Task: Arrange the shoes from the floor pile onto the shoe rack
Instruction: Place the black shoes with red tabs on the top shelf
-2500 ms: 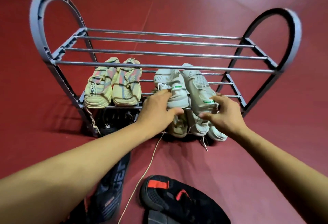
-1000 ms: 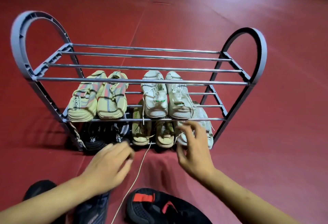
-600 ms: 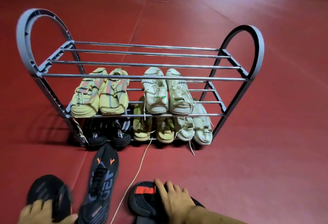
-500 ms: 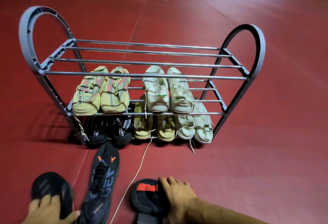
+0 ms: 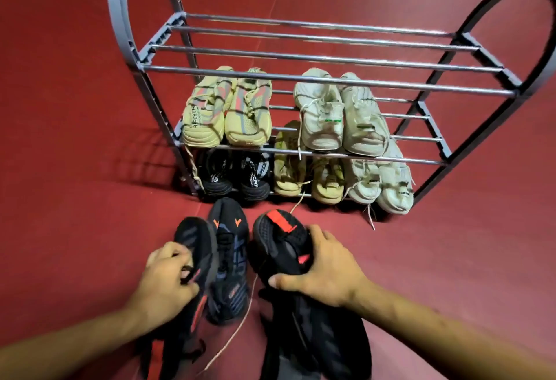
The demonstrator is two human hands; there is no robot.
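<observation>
Fingers of the left hand [image 5: 168, 277] curl around the collar of a black shoe with red accents [image 5: 192, 262], pinching it near the laces, while the right hand [image 5: 322, 268] clamps over the top of its black, red-tabbed mate [image 5: 279, 241], thumb tucked under the near edge. Between the two held shoes a third dark shoe with orange marks [image 5: 230, 259] lies on the floor, toe towards the rack, and more dark footwear sits half hidden under the right forearm. A pale lace [image 5: 240, 325] trails across the floor between the hands. Just beyond stands the shoe rack [image 5: 316, 79], grey arched ends joined by metal bars. Its top tier is bare bars; the middle tier carries a yellow-and-pink pair [image 5: 228, 112] at the left and a white pair [image 5: 340, 115] at the right. On the bottom tier sit a black pair [image 5: 234, 175], a yellowish pair [image 5: 307, 175] and another white pair [image 5: 382, 181], toes facing outward. Everything rests on a smooth dark red floor [image 5: 75, 109] that fills the whole view, with rack shadows falling to the left.
</observation>
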